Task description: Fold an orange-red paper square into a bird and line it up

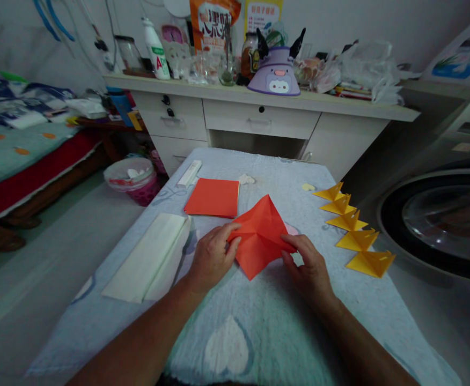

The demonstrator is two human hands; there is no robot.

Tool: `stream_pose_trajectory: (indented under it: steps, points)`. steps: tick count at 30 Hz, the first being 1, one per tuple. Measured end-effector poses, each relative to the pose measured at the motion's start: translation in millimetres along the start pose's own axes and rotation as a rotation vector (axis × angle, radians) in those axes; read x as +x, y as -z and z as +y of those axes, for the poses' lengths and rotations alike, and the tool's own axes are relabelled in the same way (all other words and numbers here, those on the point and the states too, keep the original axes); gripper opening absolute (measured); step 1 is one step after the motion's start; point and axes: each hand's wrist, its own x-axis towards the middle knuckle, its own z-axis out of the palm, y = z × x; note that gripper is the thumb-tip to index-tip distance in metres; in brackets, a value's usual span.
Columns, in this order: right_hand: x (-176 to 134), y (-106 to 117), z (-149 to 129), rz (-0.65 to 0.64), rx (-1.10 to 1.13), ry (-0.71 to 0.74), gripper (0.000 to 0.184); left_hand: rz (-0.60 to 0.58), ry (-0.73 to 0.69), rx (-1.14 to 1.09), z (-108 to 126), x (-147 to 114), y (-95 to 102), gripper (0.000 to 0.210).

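A creased square of red origami paper (259,241) is held up over the table, its corners pointing up, down and to both sides. My left hand (214,254) pinches its left corner between thumb and fingers. At the right corner, my right hand (309,262) grips the sheet the same way. Behind it and to the left lies a stack of red paper squares (214,197). Several folded yellow paper pieces (361,239) stand in a row along the table's right side.
A folded pale sheet (150,257) and a small white box (190,173) lie on the left of the cloth-covered table (235,327). Beyond are a cluttered white cabinet (259,115) and, on the right, a washing machine (440,214). A pink bin (136,182) stands at left.
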Motion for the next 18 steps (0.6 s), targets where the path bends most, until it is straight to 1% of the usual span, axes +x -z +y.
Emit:
stream_pose_trajectory:
  steps: [5,9,12,18]
  points:
    - [-1.6,0.6,1.8,-0.006,-0.029,-0.035,0.022,0.002,0.010,-0.039,1.8,1.9,1.3,0.025]
    - [-0.4,2.2,0.9,0.042,-0.039,-0.037,0.021,0.013,0.014,-0.069,3.9,2.7,3.3,0.024]
    - [0.2,1.8,0.4,0.067,-0.050,-0.023,0.021,-0.009,0.002,-0.071,4.4,2.1,3.7,0.025]
    - [0.3,1.1,-1.2,0.159,-0.066,0.021,0.023,0.007,-0.045,-0.004,3.3,0.1,1.9,0.026]
